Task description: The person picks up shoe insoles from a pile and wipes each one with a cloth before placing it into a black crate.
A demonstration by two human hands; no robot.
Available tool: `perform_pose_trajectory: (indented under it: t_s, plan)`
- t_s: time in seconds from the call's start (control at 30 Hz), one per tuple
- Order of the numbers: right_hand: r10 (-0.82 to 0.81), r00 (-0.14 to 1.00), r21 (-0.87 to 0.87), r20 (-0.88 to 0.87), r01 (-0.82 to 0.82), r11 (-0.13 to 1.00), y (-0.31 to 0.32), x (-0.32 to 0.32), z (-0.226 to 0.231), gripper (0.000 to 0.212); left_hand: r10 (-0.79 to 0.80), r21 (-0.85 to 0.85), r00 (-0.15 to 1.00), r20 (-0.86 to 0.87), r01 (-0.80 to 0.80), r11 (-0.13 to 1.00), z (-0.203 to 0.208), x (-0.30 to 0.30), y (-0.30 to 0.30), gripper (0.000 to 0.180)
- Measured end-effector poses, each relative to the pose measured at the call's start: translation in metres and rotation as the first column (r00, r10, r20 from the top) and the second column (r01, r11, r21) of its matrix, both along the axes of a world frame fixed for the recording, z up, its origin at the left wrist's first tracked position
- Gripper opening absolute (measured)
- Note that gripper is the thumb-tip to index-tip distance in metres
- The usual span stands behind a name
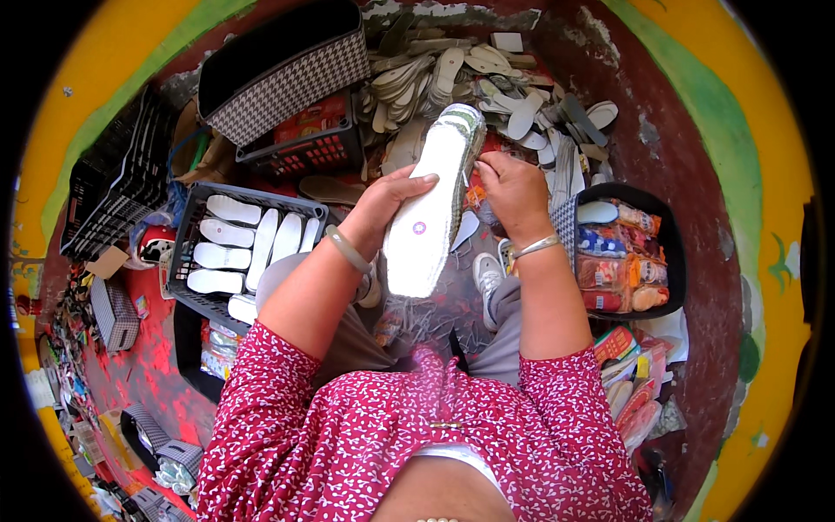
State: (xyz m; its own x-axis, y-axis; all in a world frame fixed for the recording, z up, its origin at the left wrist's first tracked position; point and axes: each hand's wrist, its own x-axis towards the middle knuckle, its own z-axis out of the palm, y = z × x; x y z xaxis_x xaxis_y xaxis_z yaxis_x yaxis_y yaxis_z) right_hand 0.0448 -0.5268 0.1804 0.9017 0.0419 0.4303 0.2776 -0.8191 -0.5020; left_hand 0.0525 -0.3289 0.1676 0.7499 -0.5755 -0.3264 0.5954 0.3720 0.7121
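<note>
Upright over my lap is a thick white shoe sole (424,209) with a small purple flower mark near its heel end. Its right edge shows rough greyish-green layers. My left hand (389,202) is closed round its left side, with the thumb lying across the white face. At the upper right edge, my right hand (513,193) has its fingers curled in a pinch, touching or very near that edge. What sits between those fingertips is too small to tell.
A grey crate (181,257) at left holds several white soles. Ahead lies a heap of loose soles (409,83) beside a houndstooth box (296,91) and a dark crate (300,161) with red packets. A dark-lined basket (681,270) of yarn-like packets stands at right; black crates (109,178) stack far left.
</note>
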Motion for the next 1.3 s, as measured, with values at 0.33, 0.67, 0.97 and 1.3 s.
perform_pose_trajectory:
  t_s: [0.33,0.67,0.97,1.3]
  plan:
    - [-0.109,0.990,-0.218,-0.084,0.089,0.972,0.004,0.001,0.001,0.016,-0.016,0.123,0.992,0.125,0.000,0.992,0.002,-0.004,-0.004,0.037]
    - [-0.385,0.913,0.024,0.137,0.386,0.922,-0.052,0.022,0.004,0.017,-0.231,0.100,0.973,-0.009,0.231,0.968,0.005,-0.005,0.006,0.039]
    - [0.052,0.961,0.516,-0.273,0.100,0.851,-0.061,0.022,-0.001,0.021,-0.146,0.161,0.987,0.066,0.134,0.978,0.002,0.000,0.004,0.041]
    - [0.631,0.624,0.771,-0.461,-0.072,0.633,0.004,0.007,-0.022,0.043,0.331,-0.033,0.906,0.263,-0.335,0.942,-0.010,0.009,-0.003,0.040]
